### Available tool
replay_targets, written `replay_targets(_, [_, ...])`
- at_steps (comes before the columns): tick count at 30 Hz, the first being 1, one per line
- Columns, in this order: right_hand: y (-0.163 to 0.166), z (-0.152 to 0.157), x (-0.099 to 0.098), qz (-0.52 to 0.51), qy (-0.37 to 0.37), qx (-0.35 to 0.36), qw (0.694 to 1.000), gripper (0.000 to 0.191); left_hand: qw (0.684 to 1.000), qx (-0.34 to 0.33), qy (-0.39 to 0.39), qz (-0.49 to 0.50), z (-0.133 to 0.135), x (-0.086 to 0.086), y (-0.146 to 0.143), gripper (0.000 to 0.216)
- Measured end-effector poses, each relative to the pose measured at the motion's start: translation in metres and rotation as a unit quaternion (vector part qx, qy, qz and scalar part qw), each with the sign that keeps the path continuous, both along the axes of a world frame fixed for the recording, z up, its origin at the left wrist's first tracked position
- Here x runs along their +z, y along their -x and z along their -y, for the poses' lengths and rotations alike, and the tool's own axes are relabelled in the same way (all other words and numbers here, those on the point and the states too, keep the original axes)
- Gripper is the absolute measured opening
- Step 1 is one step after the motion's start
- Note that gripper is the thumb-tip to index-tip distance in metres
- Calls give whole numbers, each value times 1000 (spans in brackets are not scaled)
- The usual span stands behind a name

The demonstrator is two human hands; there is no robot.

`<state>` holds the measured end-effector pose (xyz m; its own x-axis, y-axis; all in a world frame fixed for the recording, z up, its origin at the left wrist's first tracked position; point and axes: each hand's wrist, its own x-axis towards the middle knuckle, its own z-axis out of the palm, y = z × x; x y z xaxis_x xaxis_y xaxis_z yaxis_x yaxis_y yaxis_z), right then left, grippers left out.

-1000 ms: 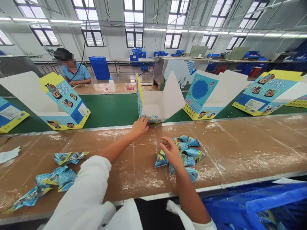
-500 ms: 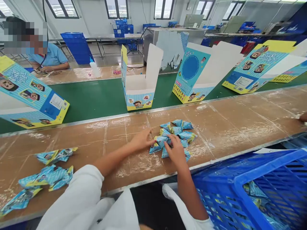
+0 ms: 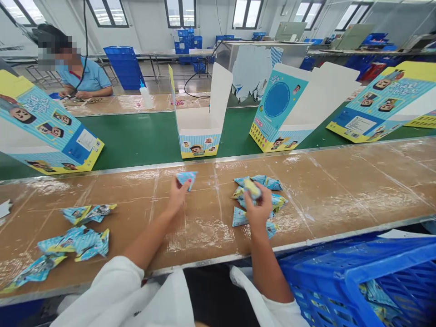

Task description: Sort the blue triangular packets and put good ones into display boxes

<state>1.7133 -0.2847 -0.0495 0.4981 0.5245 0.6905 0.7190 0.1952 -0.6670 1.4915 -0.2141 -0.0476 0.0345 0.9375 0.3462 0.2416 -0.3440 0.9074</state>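
Note:
My left hand pinches a small blue packet and holds it above the brown taped bench, just in front of an open printed carton standing on the green belt. My right hand is closed on another blue and yellow packet, lifted just over a pile of the same packets. The carton's flaps stand up and its white inside shows.
More packets lie scattered at the bench's left. Other open cartons ride the belt. A blue crate with packets sits at my lower right. A person in a blue shirt works across the belt.
Both hands were down on the packet pile; each has now lifted a packet. The left hand has moved left and toward the open carton.

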Motion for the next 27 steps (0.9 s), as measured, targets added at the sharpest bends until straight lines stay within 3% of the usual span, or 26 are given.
replay_targets(2, [11, 2, 1, 16, -157, 20, 987, 44, 997, 10, -70, -10, 13, -2, 7, 52])
replay_targets(3, [18, 3, 2, 83, -207, 70, 972, 44, 991, -38, -120, -44, 21, -4, 8, 48])
replay_targets(5, [35, 1, 5, 244, -262, 208, 910, 41, 970, -111, -193, -94, 33, -8, 6, 36])
replay_targets(6, [42, -3, 7, 272, -269, 249, 890, 39, 970, -101, -200, -96, 37, -9, 5, 31])
replay_targets(7, [48, -7, 10, 241, -273, 248, 898, 40, 978, -50, -187, -80, 38, -10, 4, 28])
replay_targets(9, [58, -19, 13, 57, -258, 154, 952, 45, 986, 84, -140, -45, 38, -9, 4, 28])
replay_targets(10, [61, -25, 13, -22, -234, 123, 964, 47, 984, 118, -127, -46, 37, -9, 5, 29])
replay_targets(12, [65, -36, 8, -29, -185, 181, 966, 47, 983, 78, -135, -100, 35, -13, 7, 30])
replay_targets(15, [65, -47, -8, 107, -108, 348, 925, 36, 973, -58, -98, -201, 29, -22, 12, 26])
replay_targets(17, [61, -51, -16, 30, -80, 325, 942, 30, 978, -61, -25, -198, 22, -25, 18, 26])
replay_targets(20, [54, -52, -16, -170, -85, 191, 963, 25, 993, 34, 55, -95, 16, -28, 21, 38])
replay_targets(22, [51, -49, -15, -140, -107, 167, 970, 27, 995, 48, 56, -67, 22, -33, 15, 43])
replay_targets(24, [51, -44, -15, 36, -135, 237, 961, 33, 992, -51, -1, -115, 36, -42, 3, 42])
replay_targets(26, [49, -40, -15, 212, -171, 319, 908, 38, 959, -203, -89, -177, 49, -49, -7, 39])
replay_targets(27, [46, -39, -14, 253, -187, 334, 888, 40, 940, -254, -124, -192, 52, -49, -9, 38])
